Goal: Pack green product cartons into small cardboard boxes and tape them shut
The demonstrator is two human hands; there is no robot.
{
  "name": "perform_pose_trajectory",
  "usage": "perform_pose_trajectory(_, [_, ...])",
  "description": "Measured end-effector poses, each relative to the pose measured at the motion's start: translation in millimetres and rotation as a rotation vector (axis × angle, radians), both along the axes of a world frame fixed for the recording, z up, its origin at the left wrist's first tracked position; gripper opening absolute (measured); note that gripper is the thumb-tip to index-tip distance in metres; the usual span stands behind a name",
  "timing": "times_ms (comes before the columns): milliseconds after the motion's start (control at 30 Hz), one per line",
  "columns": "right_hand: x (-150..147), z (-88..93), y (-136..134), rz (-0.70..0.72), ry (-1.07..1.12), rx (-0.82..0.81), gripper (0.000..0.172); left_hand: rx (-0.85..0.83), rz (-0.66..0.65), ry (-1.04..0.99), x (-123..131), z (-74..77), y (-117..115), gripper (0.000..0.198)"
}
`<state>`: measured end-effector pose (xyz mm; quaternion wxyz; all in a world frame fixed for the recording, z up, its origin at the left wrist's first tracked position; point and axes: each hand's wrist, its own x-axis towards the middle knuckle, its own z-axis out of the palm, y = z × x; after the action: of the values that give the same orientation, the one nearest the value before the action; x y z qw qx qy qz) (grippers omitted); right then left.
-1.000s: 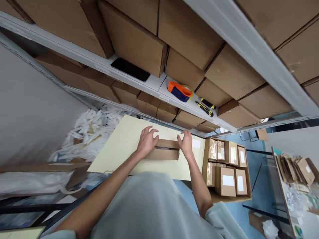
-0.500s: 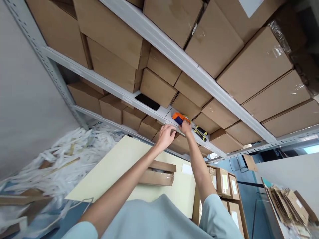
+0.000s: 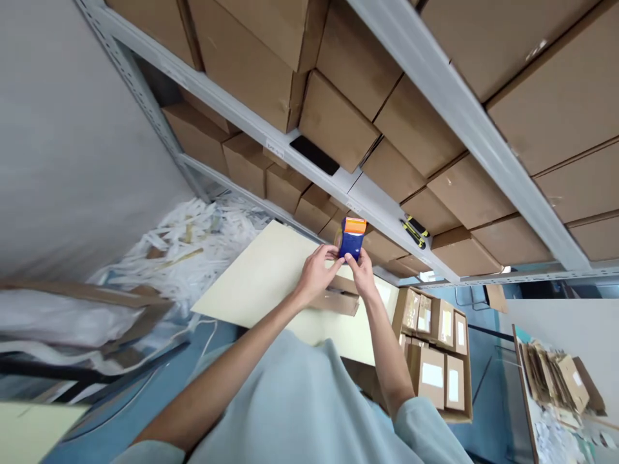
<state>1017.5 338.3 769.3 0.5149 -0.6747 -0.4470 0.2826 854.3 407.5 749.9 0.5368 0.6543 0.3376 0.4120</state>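
A blue and orange tape dispenser (image 3: 352, 241) is held upright between my two hands, in front of the shelf edge. My left hand (image 3: 316, 272) has its fingers closed around the dispenser's left side, with the thumb at its lower end. On the other side, my right hand (image 3: 362, 270) grips it with thumb and fingers. A roll of tape shows faintly at the dispenser's left. Below the hands, a long cardboard box (image 3: 333, 301) lies on the pale yellow table (image 3: 242, 277), partly covered by my hands and wrists.
Two yellow-and-black utility knives (image 3: 414, 232) and a flat black phone-like slab (image 3: 314, 154) lie on the grey shelf (image 3: 377, 200). Cardboard boxes (image 3: 338, 122) fill the shelves. At right stands a large carton (image 3: 467, 386) of labelled boxes; white strips (image 3: 193, 238) are heaped at left.
The tape dispenser has come off the shelf towards me in my right hand and turned upright. My left hand has closed on it too. The view has shifted.
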Motion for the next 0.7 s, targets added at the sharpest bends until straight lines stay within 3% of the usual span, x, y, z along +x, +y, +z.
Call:
perform_pose_trajectory(167, [-60,-11.8,-40,-0.029,0.166,-0.011,0.065,-0.069,-0.025,-0.015,-40,-7.2,-39,0.026])
perform_pose_trajectory(367, [-81,-11.1,-65,-0.023,0.184,-0.054,0.072,0.027,-0.075,0.056,-77,3.6,-58,0.028])
perform_pose_trajectory(467, [-83,-5.7,-81,0.053,0.119,-0.085,0.068,0.102,-0.011,0.118,-94,19.2,-53,0.030])
perform_pose_trajectory(567, [-82,5.4,-96,0.158,-0.002,-0.119,0.059,0.143,0.056,0.055,-109,43.6,-38,0.040])
perform_pose_trajectory(700, [-71,19.7,-110,0.277,-0.302,-0.043,0.041,0.289,-0.026,0.039,-122,78.0,-21,0.031])
